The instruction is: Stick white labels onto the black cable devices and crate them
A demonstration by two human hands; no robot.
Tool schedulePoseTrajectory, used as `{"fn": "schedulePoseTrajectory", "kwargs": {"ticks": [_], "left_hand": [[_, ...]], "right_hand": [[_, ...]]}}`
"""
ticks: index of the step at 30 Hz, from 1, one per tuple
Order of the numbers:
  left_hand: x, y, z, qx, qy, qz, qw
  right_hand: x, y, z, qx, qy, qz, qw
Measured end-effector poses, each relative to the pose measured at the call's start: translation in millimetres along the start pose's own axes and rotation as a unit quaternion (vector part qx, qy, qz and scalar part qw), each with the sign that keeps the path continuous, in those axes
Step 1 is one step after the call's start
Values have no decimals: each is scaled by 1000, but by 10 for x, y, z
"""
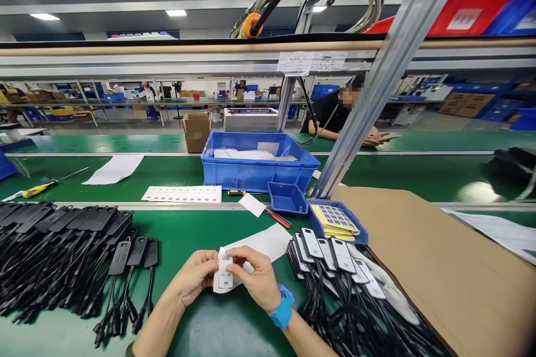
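Observation:
A long white label sheet point(271, 241) lies partly on the green bench and is held up at its near end. My left hand point(191, 278) pinches the left edge of this end between thumb and fingers. On it sits a white rectangular label point(225, 278) with a cut-out window and small dark print. My right hand point(258, 278), with a blue wristband, pinches the label at its upper right; whether it is partly peeled I cannot tell. Black cabled modules with white label faces point(342, 255) are piled to the right. Black modules without white faces point(121, 256) lie at the left.
A blue bin point(259, 173) with white sheets, a small blue tray point(288, 198) and a tray of yellow-backed labels point(337, 220) stand ahead. Screwdrivers point(280, 219) lie nearby. A metal post point(389, 67) and cardboard point(435, 268) are at right. A person point(330, 114) leans across the bench.

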State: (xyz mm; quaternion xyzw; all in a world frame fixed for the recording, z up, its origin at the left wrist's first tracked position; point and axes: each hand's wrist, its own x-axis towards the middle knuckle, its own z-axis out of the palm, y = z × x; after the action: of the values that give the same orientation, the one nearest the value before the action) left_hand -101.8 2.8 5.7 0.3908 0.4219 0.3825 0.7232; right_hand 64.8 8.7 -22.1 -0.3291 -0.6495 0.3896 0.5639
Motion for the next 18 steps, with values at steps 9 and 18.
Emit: {"fn": "schedulePoseTrajectory", "kwargs": {"ticks": [9,18], "left_hand": [[20,124,-172,-68,152,80,983],[619,1663,-181,11,374,418,828]], "right_hand": [[25,-376,-174,82,97,-39,991],[-475,-458,-770,16,255,-111,961]]}}
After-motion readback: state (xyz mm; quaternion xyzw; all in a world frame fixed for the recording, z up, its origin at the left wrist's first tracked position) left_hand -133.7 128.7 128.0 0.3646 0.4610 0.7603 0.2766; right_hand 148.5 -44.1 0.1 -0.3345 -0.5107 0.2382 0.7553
